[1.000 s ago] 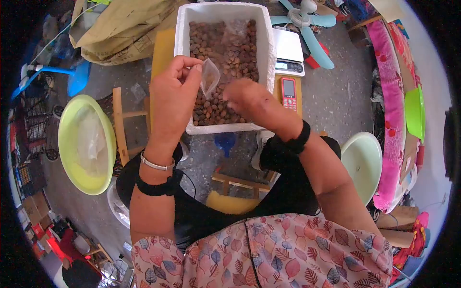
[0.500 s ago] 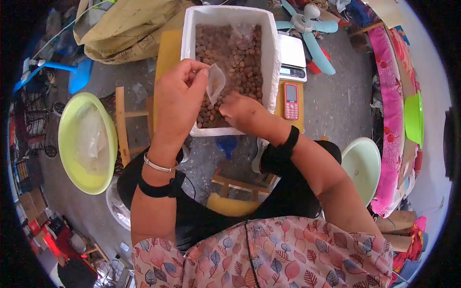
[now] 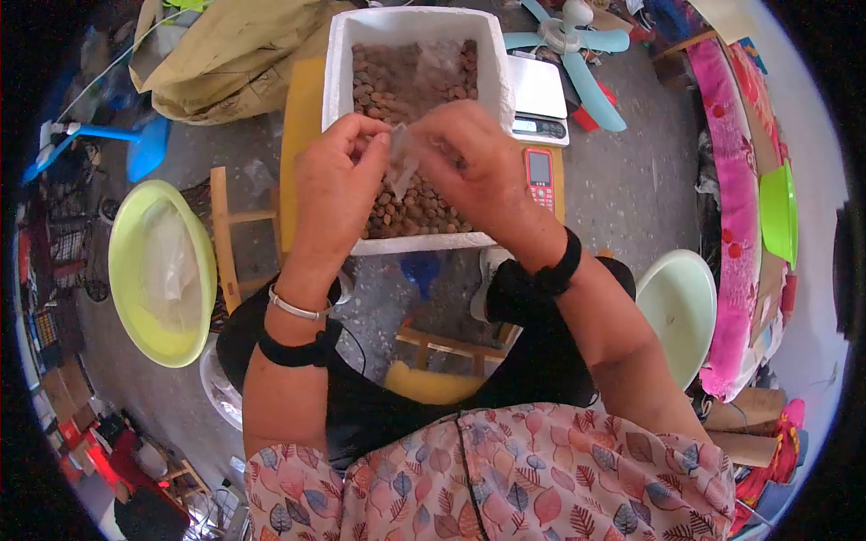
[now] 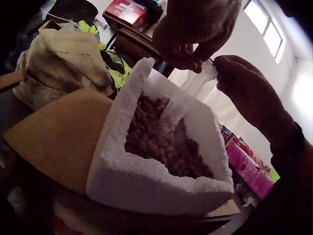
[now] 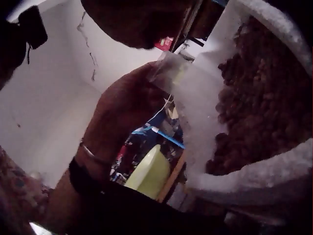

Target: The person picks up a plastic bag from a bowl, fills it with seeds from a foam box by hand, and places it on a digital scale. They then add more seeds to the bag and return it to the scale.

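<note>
My left hand pinches the top edge of a small clear plastic bag between thumb and fingers. The bag hangs over a white foam box holding many brown nuts. My right hand is close beside the bag's mouth, fingers curled and partly blurred; I cannot tell what they hold. In the left wrist view, the right fingertips lie right at the top of the bag. Another piece of clear plastic lies on the nuts at the box's far end.
Right of the box are a digital scale and a red phone on the yellowish board, with a fan beyond. A yellow-green basin stands at left, a pale basin at right. A large tan sack lies back left.
My right hand dipped to the nuts at the box's near side, then rose to the bag's mouth. My left hand has kept its pinch on the bag, which now looks narrower.
</note>
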### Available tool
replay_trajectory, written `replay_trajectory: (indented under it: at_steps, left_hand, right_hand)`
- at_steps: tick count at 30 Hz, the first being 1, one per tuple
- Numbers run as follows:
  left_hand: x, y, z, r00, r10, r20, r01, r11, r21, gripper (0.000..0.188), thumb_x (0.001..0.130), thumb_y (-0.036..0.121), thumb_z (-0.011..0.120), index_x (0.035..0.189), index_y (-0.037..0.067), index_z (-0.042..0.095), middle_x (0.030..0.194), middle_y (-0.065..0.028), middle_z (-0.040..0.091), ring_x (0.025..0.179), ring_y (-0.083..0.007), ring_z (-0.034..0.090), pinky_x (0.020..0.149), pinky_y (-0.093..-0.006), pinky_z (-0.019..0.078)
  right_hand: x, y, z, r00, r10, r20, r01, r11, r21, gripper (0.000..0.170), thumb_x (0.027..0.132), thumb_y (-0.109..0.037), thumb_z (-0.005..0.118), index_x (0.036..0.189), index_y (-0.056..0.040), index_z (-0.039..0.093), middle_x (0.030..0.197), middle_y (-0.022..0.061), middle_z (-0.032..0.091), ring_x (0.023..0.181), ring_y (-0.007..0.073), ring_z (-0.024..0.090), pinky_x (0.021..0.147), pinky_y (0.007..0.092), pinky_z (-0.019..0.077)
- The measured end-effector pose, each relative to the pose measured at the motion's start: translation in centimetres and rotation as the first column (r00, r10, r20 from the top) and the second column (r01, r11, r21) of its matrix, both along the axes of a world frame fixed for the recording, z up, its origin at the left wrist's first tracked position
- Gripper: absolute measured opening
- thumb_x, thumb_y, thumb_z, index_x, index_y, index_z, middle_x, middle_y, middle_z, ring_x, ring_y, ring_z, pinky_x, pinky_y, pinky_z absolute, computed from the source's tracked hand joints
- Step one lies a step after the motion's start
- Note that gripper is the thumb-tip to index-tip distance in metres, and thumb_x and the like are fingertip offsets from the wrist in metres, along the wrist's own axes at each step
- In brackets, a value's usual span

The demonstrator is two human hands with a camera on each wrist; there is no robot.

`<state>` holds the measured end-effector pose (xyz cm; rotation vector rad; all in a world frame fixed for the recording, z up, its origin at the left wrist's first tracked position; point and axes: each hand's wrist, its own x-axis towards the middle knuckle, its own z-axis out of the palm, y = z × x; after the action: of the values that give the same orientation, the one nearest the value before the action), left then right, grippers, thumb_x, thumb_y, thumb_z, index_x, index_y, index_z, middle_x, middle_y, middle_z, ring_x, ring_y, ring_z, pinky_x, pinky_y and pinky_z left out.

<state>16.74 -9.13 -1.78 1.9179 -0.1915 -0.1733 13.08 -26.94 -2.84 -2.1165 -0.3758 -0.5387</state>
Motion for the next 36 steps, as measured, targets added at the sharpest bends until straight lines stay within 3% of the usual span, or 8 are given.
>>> replay_trajectory:
  at_steps: [2,5,14,17,20,29,35,36]
  left_hand:
    - [0.0,-0.1,-0.1,1.0,0.006,-0.004,-0.006,1.0,-0.002,0.014,0.094,0.011,0.065,0.101,-0.001,0.07,0.072,-0.0028,0.066,0.064,-0.0066,0.057,0.058,-0.0253,0.0455]
    - [0.1,0.2,0.1,1.0,0.023,-0.012,-0.023,1.0,-0.002,0.015,0.095,0.013,0.065,0.103,0.002,0.07,0.072,-0.0005,0.065,0.061,-0.005,0.054,0.055,-0.024,0.0434]
    - [1.0,1.5,0.1,0.997,0.071,0.016,-0.07,0.997,-0.026,0.016,0.097,0.019,0.066,0.107,0.007,0.072,0.073,0.0026,0.062,0.055,-0.0028,0.05,0.049,-0.02,0.0407]
    - [0.9,1.6,0.4,0.997,0.077,0.001,-0.076,0.996,-0.037,0.017,0.097,0.019,0.067,0.107,0.007,0.072,0.073,0.0023,0.063,0.055,-0.0028,0.05,0.049,-0.0202,0.0409]
    - [0.9,1.6,0.5,0.997,0.073,0.02,-0.073,0.997,-0.028,0.016,0.097,0.019,0.067,0.106,0.007,0.072,0.072,0.0023,0.063,0.055,-0.0027,0.051,0.048,-0.0205,0.0411]
    - [0.6,1.4,0.4,0.998,0.063,0.024,-0.062,0.997,-0.056,0.015,0.096,0.018,0.067,0.104,0.006,0.071,0.072,0.0027,0.064,0.057,-0.0026,0.052,0.05,-0.0207,0.042]
    - [0.6,1.4,0.4,0.999,0.05,0.01,-0.05,0.998,-0.029,0.014,0.096,0.015,0.066,0.104,0.004,0.071,0.073,0.0008,0.065,0.06,-0.0041,0.054,0.054,-0.0222,0.0438]
    - [0.5,1.4,0.6,0.999,0.053,-0.007,-0.053,0.998,-0.025,0.015,0.095,0.014,0.066,0.103,0.002,0.071,0.073,-0.0011,0.066,0.063,-0.0054,0.057,0.056,-0.0236,0.0454]
  right_hand:
    - [0.3,-0.7,0.1,0.997,-0.071,0.029,0.072,0.997,-0.012,0.021,0.081,-0.004,0.074,0.1,-0.0049,0.066,0.094,0.0142,0.065,0.093,0.036,0.062,0.08,0.043,0.0518]
    - [0.1,-2.1,-0.5,0.994,-0.081,-0.078,0.075,0.994,-0.075,0.022,0.082,-0.006,0.073,0.102,-0.0041,0.065,0.094,0.0156,0.065,0.093,0.0378,0.062,0.08,0.0448,0.0516]
    - [-0.9,-3.3,-4.5,0.949,0.197,-0.245,-0.284,0.874,-0.394,0.01,0.086,-0.01,0.062,0.091,-0.0021,0.059,0.088,0.0186,0.061,0.089,0.0397,0.061,0.079,0.0494,0.0506]
    - [-1.5,-3.2,-5.2,0.935,0.177,-0.307,-0.314,0.817,-0.484,0.011,0.084,-0.008,0.062,0.093,-0.0021,0.06,0.089,0.0188,0.061,0.089,0.0389,0.061,0.079,0.0489,0.0508]
    - [-2.0,-3.0,-5.9,0.951,0.168,-0.258,-0.291,0.767,-0.572,0.016,0.081,-0.004,0.061,0.096,-0.0021,0.059,0.093,0.0169,0.06,0.091,0.0369,0.062,0.08,0.0436,0.0515]
    - [-2.2,-2.6,-6.9,0.946,0.159,-0.282,-0.3,0.759,-0.578,0.013,0.082,-0.002,0.056,0.095,-0.0005,0.058,0.096,0.0187,0.061,0.094,0.0379,0.062,0.085,0.0442,0.0513]
    - [-1.7,-2.6,-7.3,0.951,0.178,-0.253,-0.29,0.798,-0.529,0.01,0.081,0.0,0.06,0.09,-0.0009,0.057,0.085,0.0189,0.061,0.084,0.0382,0.064,0.075,0.0448,0.0527]
    - [-1.3,-2.7,-6.9,0.96,0.139,-0.242,-0.238,0.861,-0.45,0.012,0.081,-0.001,0.061,0.092,-0.0017,0.058,0.087,0.0181,0.061,0.086,0.0375,0.063,0.076,0.0453,0.0523]
